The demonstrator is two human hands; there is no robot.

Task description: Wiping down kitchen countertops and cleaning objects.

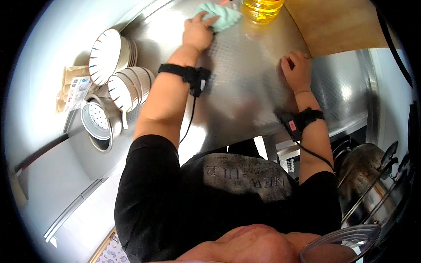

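My left hand [199, 33] presses on a pale green cloth [225, 16] at the far side of a stainless steel worktop [236, 82], fingers bent into the fabric. Just right of the cloth stands a clear plastic bottle of yellow oil [263, 10], its upper part cut off by the frame. Loosely curled, with nothing visible in it, my right hand [297, 72] rests at the right part of the worktop near a tan board-like surface [342, 26]. Both wrists wear black straps with small cabled devices.
Stacked striped bowls [105, 57] and a second bowl stack [131, 87] lie tipped at the left wall. Beside them are a metal pot with a perforated insert [95, 120] and a brown paper package [77, 85]. Dark pans [361, 171] with long handles sit at lower right.
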